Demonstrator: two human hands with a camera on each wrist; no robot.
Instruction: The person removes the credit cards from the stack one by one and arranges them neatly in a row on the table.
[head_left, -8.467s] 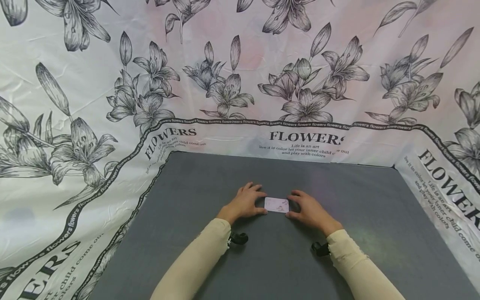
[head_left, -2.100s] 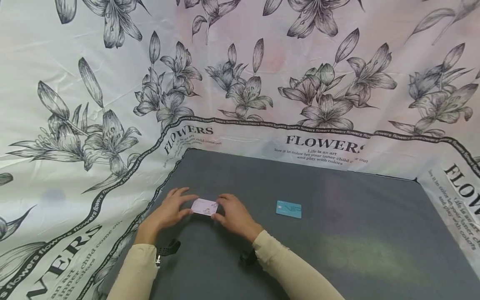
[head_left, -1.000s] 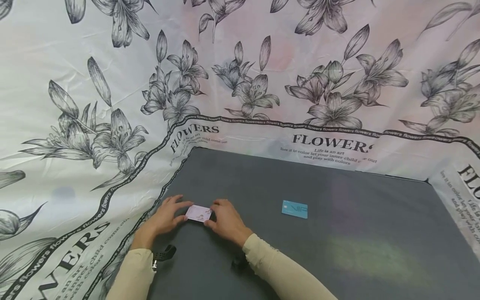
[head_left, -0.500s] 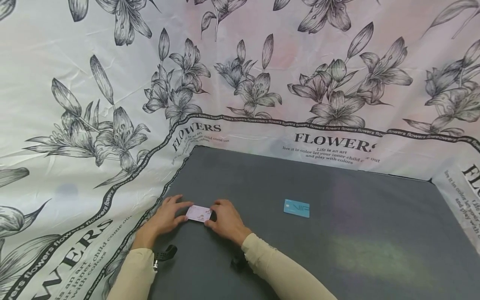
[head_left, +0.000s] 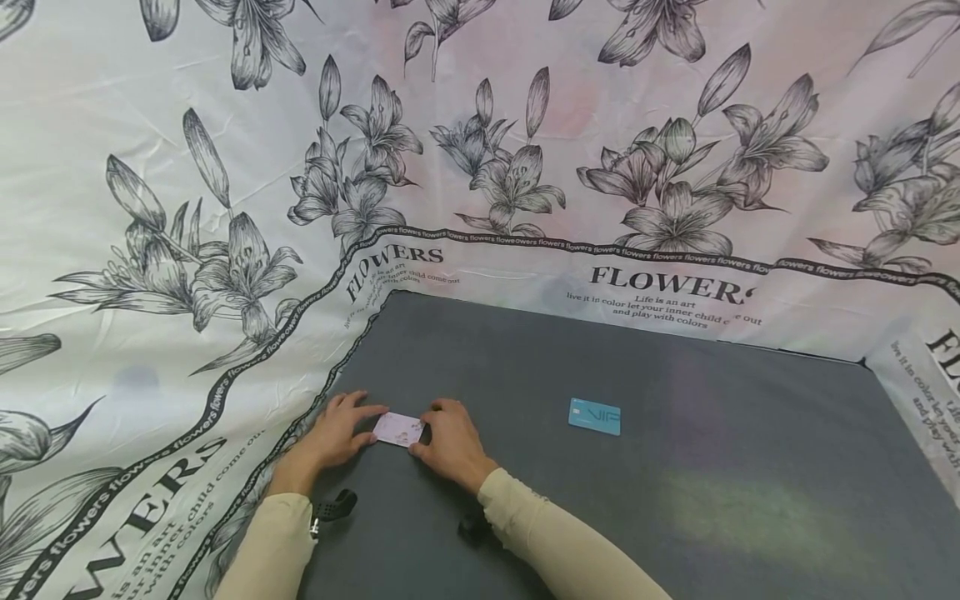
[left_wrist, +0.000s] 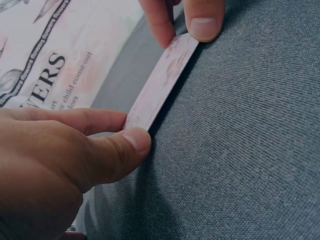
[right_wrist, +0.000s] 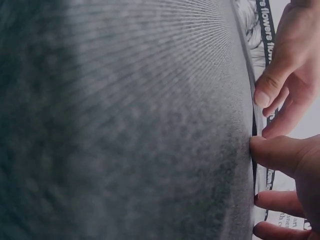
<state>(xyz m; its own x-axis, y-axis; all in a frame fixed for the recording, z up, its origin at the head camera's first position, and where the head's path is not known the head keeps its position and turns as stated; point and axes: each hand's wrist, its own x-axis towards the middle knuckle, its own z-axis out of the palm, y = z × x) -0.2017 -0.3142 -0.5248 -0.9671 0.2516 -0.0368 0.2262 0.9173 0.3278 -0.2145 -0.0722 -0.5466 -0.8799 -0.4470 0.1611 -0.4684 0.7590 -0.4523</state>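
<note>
A pale pink printed card (head_left: 399, 429) is held between my hands, low over the grey table at the left. My left hand (head_left: 330, 433) pinches its left end, thumb at the near corner and index finger at the far one. At the opposite end, my right hand (head_left: 456, 446) grips the card the same way. The left wrist view shows the flowered face of the card (left_wrist: 162, 82) upward, with a dark shadow along its near edge. Right of the hands lies a blue card (head_left: 594, 417) marked with VIP lettering, flat and untouched.
The grey cloth-covered table (head_left: 712, 467) stretches away to the right. White drapes (head_left: 525, 267) with flower prints and lettering rise behind it and along the left side, close to my left forearm. A black strap (head_left: 335, 506) sits at my left wrist.
Earlier, both hands held the pink card mid-table with no blue card showing. Afterwards the blue card lies there, and the hands and pink card are farther left. Over the last second they barely moved.
</note>
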